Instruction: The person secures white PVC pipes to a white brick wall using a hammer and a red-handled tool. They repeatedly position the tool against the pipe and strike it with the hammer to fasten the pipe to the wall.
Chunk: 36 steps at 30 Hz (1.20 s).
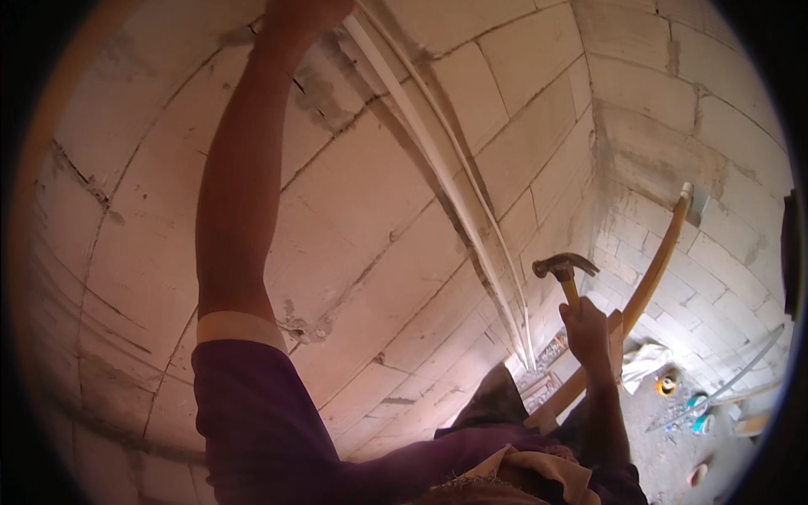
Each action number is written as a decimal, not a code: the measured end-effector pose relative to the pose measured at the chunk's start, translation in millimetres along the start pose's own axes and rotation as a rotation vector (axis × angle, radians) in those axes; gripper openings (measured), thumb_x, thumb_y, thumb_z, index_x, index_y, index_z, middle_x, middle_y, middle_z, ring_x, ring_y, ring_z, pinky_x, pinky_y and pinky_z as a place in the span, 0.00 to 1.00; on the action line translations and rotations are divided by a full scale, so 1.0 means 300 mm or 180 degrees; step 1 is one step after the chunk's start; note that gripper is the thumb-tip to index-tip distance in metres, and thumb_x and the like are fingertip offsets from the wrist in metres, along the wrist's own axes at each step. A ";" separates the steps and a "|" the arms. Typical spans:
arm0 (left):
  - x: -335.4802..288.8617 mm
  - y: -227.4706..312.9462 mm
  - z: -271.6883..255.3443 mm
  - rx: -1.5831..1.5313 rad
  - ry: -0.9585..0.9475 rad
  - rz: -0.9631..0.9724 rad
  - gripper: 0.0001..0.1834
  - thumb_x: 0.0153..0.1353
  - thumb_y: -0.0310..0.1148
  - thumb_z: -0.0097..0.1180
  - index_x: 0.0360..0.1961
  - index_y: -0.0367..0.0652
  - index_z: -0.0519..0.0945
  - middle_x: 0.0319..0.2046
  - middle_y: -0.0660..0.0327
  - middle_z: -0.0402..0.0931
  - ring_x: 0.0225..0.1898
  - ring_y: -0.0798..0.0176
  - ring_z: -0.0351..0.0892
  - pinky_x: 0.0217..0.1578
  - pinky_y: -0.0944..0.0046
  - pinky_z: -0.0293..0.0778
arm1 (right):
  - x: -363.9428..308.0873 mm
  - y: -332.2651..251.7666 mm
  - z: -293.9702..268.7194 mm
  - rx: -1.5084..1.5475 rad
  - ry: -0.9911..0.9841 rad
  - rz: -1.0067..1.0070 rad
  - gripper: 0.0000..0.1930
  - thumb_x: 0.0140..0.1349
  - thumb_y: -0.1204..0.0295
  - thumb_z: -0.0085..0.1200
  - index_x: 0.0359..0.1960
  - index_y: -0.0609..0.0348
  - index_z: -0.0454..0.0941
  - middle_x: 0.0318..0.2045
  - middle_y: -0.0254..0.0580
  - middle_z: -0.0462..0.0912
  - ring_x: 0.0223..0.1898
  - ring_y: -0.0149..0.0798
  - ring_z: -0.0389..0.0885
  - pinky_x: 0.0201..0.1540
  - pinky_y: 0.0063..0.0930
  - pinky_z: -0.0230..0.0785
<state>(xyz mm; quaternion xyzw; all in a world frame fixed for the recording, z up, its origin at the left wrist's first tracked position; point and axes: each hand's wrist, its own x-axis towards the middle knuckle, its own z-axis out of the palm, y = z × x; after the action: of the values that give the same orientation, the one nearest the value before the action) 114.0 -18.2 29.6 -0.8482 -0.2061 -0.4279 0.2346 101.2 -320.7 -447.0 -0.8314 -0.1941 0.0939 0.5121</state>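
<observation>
My right hand (587,332) is closed around the handle of a claw hammer (566,266), which it holds upright with the metal head above the fist. My left arm reaches up along the block wall (370,244). At the upper edge of the picture is my left hand (305,18), beside the top end of a long white pipe (421,139). Its fingers are cut off by the frame, so their grip is hidden. The pipe runs down the wall in a groove, with a thinner white line (461,156) alongside it.
A long wooden beam (656,265) rises at the right behind my right hand. On the floor lie an orange round item (666,385), teal containers (697,404), and a pale crumpled sheet (646,364). A thin grey strip (732,381) slants across the right side. Rubble lies by the wall's foot.
</observation>
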 end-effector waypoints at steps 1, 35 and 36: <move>-0.003 -0.028 -0.002 0.0039 0.0133 -0.0074 0.34 0.68 0.53 0.54 0.60 0.31 0.74 0.51 0.35 0.80 0.56 0.36 0.79 0.55 0.44 0.75 | 0.006 -0.012 -0.002 -0.0002 -0.0039 -0.0052 0.18 0.67 0.58 0.58 0.34 0.65 0.74 0.25 0.61 0.80 0.29 0.63 0.80 0.33 0.50 0.69; 0.029 -0.370 -0.408 -0.2495 0.1321 0.1485 0.09 0.67 0.24 0.62 0.48 0.37 0.82 0.45 0.64 0.83 0.48 0.71 0.78 0.57 0.67 0.71 | 0.045 -0.011 -0.049 0.0854 -0.0095 -0.0089 0.15 0.65 0.65 0.62 0.30 0.64 0.74 0.19 0.41 0.73 0.21 0.34 0.68 0.26 0.36 0.64; 0.058 -0.370 -0.402 -0.2551 0.1383 0.1561 0.09 0.68 0.23 0.61 0.48 0.37 0.82 0.45 0.64 0.83 0.48 0.71 0.78 0.57 0.67 0.71 | 0.057 -0.008 -0.049 0.0882 -0.0105 -0.0064 0.15 0.66 0.64 0.62 0.30 0.64 0.74 0.19 0.41 0.73 0.21 0.35 0.68 0.26 0.36 0.64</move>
<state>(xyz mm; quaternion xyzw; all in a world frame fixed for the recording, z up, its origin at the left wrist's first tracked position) -13.5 4.4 131.6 -0.7864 0.2323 -0.5720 0.0220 121.4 -324.6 -437.5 -0.7491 -0.1960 0.1284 0.6196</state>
